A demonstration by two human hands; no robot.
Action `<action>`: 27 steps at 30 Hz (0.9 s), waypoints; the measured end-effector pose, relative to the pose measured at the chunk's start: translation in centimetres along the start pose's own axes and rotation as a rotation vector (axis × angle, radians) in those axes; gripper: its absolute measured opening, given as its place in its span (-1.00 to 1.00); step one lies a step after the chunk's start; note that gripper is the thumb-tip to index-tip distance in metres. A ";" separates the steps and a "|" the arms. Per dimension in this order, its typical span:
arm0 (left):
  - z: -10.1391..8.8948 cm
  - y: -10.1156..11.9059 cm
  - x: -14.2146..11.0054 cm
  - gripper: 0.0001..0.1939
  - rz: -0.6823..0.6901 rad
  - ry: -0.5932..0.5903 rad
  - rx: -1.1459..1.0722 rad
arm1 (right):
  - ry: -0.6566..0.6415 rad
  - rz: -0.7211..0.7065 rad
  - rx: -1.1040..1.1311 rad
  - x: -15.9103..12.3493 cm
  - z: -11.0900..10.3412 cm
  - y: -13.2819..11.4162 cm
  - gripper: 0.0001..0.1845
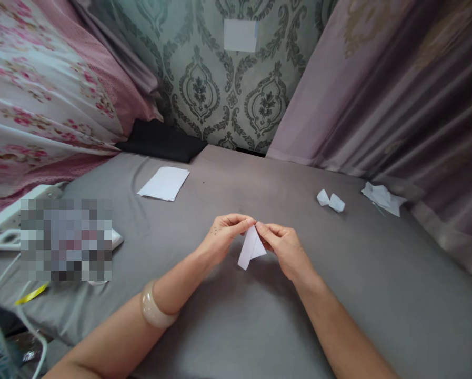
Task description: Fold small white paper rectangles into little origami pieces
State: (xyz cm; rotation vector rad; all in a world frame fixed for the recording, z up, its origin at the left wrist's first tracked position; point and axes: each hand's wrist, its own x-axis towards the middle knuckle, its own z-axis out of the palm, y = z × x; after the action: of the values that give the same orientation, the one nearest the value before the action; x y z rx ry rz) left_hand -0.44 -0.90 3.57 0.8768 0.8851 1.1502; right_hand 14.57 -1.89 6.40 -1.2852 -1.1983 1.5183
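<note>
Left hand (223,237) and right hand (283,250) pinch folded white paper (251,247) between closed fingers (239,225), above gray mat (378,273); flat white sheet (163,183) up-left of it, paper scraps (335,203) up-right.

Left hand (228,238), right hand (285,248) pinch folded white paper (251,248) above gray bedsheet (381,284).

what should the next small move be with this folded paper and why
Probably squeeze along the top fold to firm up the crease. The left hand and right hand both pinch the top of the folded white paper, and its lower flaps spread slightly apart, so the fold looks a little loose.
</note>
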 end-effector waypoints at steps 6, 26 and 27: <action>0.3 -0.6 0.1 -0.81 0.060 0.064 0.037 | 0.003 -0.047 -0.077 0.2 0.2 0.9 -0.64; 0.6 -1.5 0.2 -0.74 0.053 0.021 0.151 | -0.033 0.114 0.026 1.1 -0.9 1.2 -0.72; 0.6 -1.4 0.2 -0.75 0.042 0.013 0.148 | -0.046 0.118 0.023 1.1 -1.1 1.2 -0.72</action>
State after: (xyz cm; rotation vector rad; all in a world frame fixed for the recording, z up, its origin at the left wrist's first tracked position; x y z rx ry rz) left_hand 0.64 -1.01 2.52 1.0131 0.9762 1.1384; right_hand 15.42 -0.93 4.93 -1.3332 -1.1480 1.6496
